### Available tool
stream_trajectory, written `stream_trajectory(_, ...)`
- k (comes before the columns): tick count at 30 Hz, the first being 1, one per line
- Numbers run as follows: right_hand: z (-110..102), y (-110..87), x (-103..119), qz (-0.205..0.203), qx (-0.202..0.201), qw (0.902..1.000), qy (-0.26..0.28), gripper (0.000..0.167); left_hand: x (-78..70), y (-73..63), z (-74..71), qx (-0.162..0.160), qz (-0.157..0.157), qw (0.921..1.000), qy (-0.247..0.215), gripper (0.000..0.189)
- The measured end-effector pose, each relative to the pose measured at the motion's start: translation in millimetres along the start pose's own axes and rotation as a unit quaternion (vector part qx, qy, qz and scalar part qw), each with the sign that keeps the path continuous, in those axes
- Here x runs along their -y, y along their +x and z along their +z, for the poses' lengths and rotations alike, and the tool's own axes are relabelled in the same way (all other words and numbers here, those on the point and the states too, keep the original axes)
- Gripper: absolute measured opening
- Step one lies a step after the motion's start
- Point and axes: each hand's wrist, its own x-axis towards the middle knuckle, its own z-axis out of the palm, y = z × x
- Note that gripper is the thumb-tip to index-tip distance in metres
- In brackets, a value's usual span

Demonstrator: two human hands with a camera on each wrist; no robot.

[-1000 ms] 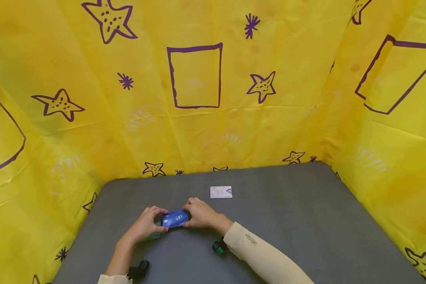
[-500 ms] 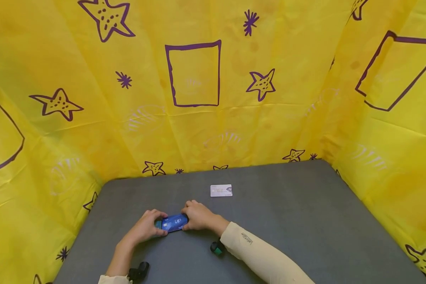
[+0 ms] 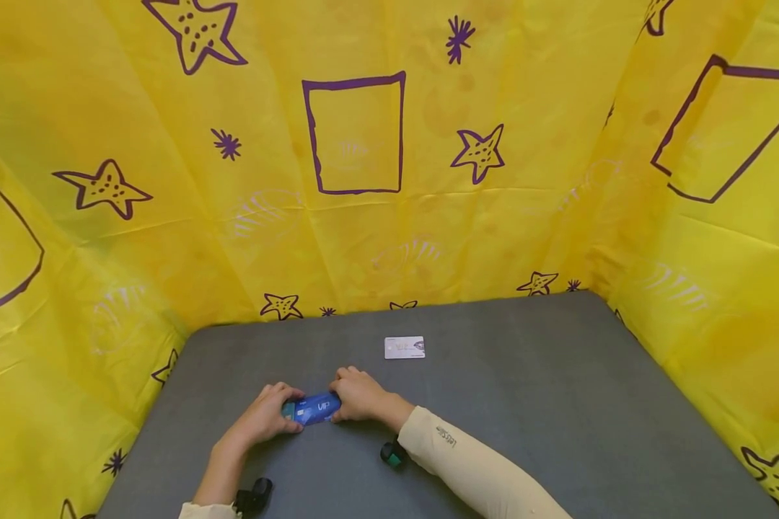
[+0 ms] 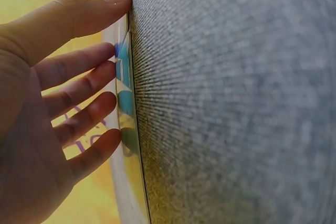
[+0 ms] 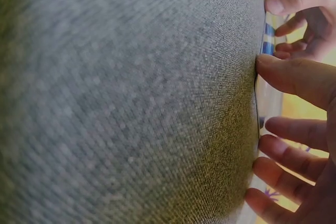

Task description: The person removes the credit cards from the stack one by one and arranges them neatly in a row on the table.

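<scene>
Both hands are at a blue bank card (image 3: 318, 409) with white lettering, low over the grey tabletop. My left hand (image 3: 265, 414) grips its left end between thumb and fingers. At the right end, my right hand (image 3: 361, 394) pinches the edges the same way. A teal card (image 3: 288, 411) shows from under the blue card's left end, partly hidden by the left hand. In the left wrist view the teal card (image 4: 124, 72) lies flat by the spread fingertips. The right wrist view shows only a sliver of the blue card (image 5: 268, 46) between the two hands.
A white card (image 3: 404, 347) lies farther back, right of the hands. Yellow cloth (image 3: 357, 245) with purple drawings walls the grey tabletop (image 3: 506, 389) at the back and sides. Each wrist wears a small black camera, such as the left wrist camera (image 3: 254, 496).
The blue card and right hand have shifted slightly left and nearer to me. The blue card now overlaps the teal card, which formerly showed lower, below the left hand. The white card stayed put.
</scene>
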Motion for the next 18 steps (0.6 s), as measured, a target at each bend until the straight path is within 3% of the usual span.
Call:
stream_trajectory(6,1.4,-1.8,2.7,-0.018,-0.009,0.9997,-0.015,0.046,1.1,-2.8,-1.8,-0.006,0.014,0.9999,-0.004,0.048)
stream_trajectory(18,-0.4,-6.3,0.8,-0.031,-0.017,0.9993,-0.005,0.05,0.9,-6.9,-3.4,-0.004,0.005,0.9999,-0.011,0.048)
